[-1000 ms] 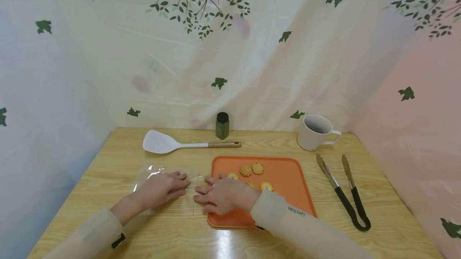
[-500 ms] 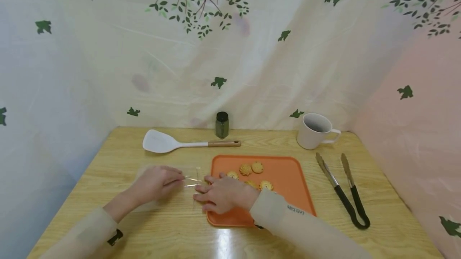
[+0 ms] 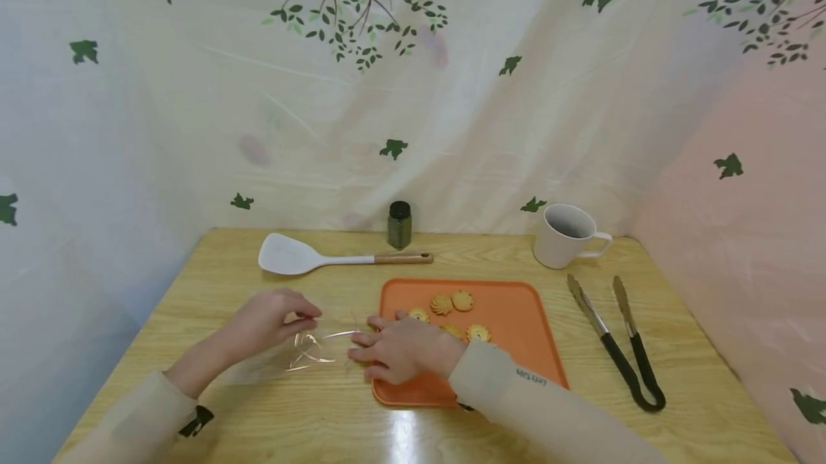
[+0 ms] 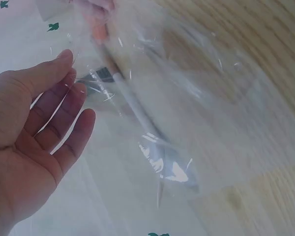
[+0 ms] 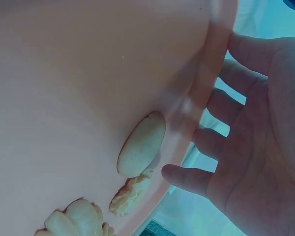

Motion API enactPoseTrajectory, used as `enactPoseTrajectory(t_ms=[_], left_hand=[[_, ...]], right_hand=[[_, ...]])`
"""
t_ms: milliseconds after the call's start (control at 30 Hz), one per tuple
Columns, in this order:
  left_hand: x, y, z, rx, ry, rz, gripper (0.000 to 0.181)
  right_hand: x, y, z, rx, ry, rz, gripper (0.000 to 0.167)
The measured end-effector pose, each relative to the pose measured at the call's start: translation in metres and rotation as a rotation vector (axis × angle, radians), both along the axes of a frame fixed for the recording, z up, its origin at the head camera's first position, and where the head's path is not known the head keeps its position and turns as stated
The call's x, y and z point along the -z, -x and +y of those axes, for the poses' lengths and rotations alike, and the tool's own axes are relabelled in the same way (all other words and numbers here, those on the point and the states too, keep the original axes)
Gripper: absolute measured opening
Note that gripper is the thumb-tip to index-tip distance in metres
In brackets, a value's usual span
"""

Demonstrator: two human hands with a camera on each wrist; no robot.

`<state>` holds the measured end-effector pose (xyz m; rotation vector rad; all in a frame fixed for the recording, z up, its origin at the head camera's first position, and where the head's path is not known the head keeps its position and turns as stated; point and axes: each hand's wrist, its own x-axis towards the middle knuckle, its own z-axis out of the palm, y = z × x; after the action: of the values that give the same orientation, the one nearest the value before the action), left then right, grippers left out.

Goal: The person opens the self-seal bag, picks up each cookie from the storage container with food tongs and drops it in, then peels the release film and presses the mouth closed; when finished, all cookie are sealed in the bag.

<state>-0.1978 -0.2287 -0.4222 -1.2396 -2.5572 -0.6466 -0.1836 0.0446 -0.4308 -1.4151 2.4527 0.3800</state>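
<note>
A clear plastic bag (image 3: 312, 355) lies crinkled on the table, left of an orange tray (image 3: 513, 342). My left hand (image 3: 261, 324) pinches one edge of it between thumb and fingertips and lifts that part. In the left wrist view the raised film (image 4: 201, 93) spreads beside the hand, with the other fingers loosely bent. My right hand (image 3: 409, 349) lies with spread fingers over the tray's left rim, fingertips at the bag's right end. Several cookies (image 3: 442, 305) sit on the tray; the right arm partly covers some. Two cookies (image 5: 141, 145) near the rim appear in the right wrist view.
A white spatula (image 3: 290, 254) with a wooden handle lies behind the bag. Farther back stand a small dark-capped jar (image 3: 399, 226) and a white mug (image 3: 563, 238). Black-handled tongs (image 3: 619, 360) lie spread right of the tray. A printed curtain (image 3: 323, 127) encloses the table.
My left hand was flat on the bag; it now pinches the film's edge and has moved left and up, peeling it into a raised fold. The right hand has stayed in place.
</note>
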Motion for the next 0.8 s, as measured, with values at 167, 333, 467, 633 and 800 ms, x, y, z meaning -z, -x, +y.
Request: enactPoseTrajectory(t_ms=[167,333,467,633,800], left_hand=[[-0.002,0.0,-0.003,-0.017,-0.017,-0.048,0.01],[0.003,0.001,-0.001,0.0,-0.036,-0.022,0.01],[0.007,0.001,0.0,0.014,-0.061,0.005,0.013],[0.005,0.002,0.002,0.011,-0.063,-0.009,0.012],[0.003,0.003,0.003,0.011,-0.057,-0.019,0.012]], right_hand=[[0.001,-0.001,0.001,0.015,0.007,-0.01,0.051],[0.001,-0.004,0.006,0.004,0.034,0.012,0.051],[-0.005,-0.008,0.017,-0.012,0.129,0.033,0.054],[-0.028,-0.017,0.052,0.012,0.269,0.117,0.053],[-0.042,-0.029,0.11,0.156,0.454,0.197,0.056]])
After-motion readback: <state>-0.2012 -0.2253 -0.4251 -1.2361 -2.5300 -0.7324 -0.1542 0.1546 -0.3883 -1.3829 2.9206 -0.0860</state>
